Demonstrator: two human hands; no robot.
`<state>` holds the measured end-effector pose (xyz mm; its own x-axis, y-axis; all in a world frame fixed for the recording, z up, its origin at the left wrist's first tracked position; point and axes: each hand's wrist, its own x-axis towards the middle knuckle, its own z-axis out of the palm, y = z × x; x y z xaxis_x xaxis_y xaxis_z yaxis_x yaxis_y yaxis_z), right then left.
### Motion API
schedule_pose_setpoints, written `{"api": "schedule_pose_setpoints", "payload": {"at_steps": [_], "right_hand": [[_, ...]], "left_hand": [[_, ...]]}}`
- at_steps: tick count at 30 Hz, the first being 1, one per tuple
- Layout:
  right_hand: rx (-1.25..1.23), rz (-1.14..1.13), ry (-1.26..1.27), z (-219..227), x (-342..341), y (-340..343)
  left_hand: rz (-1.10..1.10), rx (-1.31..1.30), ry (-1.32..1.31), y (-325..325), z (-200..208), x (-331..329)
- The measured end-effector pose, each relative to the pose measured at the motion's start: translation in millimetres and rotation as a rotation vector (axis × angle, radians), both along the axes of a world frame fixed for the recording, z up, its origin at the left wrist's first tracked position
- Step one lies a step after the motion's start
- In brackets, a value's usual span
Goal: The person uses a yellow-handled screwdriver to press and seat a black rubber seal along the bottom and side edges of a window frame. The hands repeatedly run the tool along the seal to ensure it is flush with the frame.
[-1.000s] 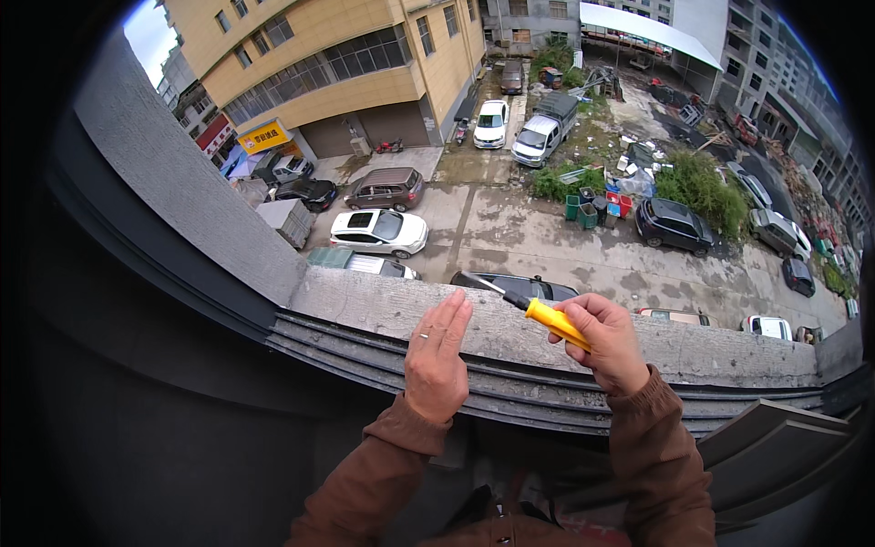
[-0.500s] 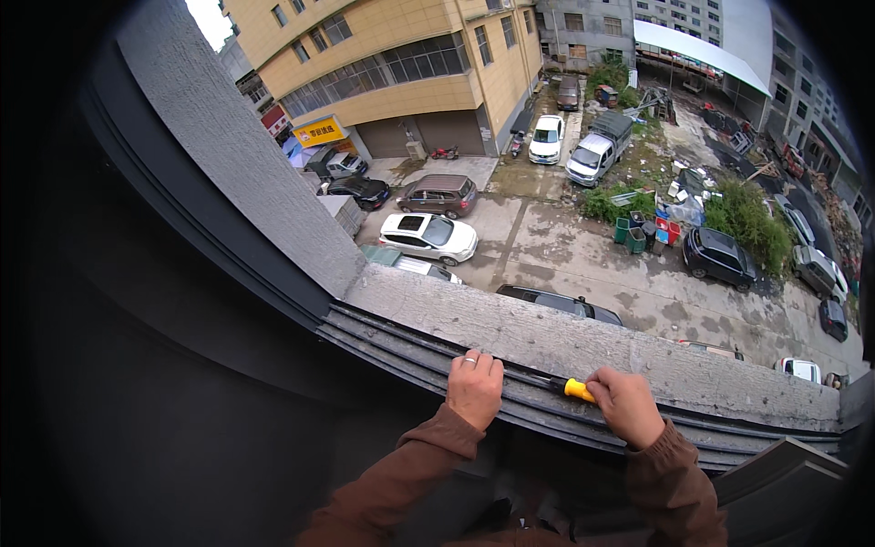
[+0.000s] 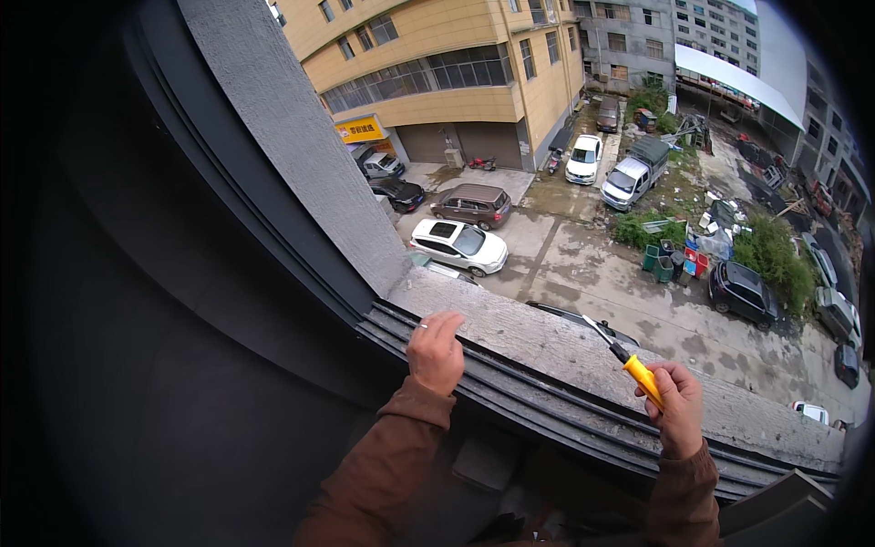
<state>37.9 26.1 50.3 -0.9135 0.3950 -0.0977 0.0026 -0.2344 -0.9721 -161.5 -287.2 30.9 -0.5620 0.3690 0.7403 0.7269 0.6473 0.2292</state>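
My right hand (image 3: pixel 676 406) is closed round the yellow handle of a screwdriver (image 3: pixel 643 376). The tool has a black collar and a metal shaft, and it is held up over the concrete sill with its tip slanting away to the left. My left hand (image 3: pixel 436 356), with a ring on one finger, is over the dark window track (image 3: pixel 529 390) near its left corner. Its fingers are loosely bent toward the sill, apart from the thumb side, and nothing shows in them. The fingertips' undersides are hidden.
The rough concrete sill (image 3: pixel 510 324) runs along the outer side of the track, with a drop beyond it to a yard of parked cars. On the left rises the dark window frame (image 3: pixel 255 173). A grey panel (image 3: pixel 788 501) stands at lower right.
The screwdriver has come up off the track and swung its tip outward as my right hand moved right. My left hand has shifted left along the track. The whole view has turned slightly.
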Motion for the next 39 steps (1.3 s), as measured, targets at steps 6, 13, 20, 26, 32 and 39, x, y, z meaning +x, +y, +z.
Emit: {"api": "schedule_pose_setpoints", "payload": {"at_steps": [6,13,20,26,32,39], "right_hand": [[-0.011,-0.005,0.01,-7.4,44.6,-2.5],[-0.026,-0.155,0.031,-8.8,103.3,-11.0],[0.008,-0.248,0.005,-8.1,145.5,2.0],[0.151,-0.188,-0.176,17.4,170.0,18.0],[0.554,-0.195,-0.289,34.9,182.5,35.8],[0.515,-0.177,-0.267,40.7,180.5,33.0]], "left_hand": [[0.617,-0.692,-0.414,-102.8,-45.8,-82.1],[0.354,-0.629,-0.367,-4.8,-46.9,17.3],[0.124,-0.333,-0.106,21.4,-11.0,38.6],[0.494,-0.785,-0.373,-67.0,-42.0,-52.7],[0.354,-0.704,-0.317,6.2,-53.1,24.4],[0.081,-0.43,-0.198,7.6,-27.2,23.2]]}}
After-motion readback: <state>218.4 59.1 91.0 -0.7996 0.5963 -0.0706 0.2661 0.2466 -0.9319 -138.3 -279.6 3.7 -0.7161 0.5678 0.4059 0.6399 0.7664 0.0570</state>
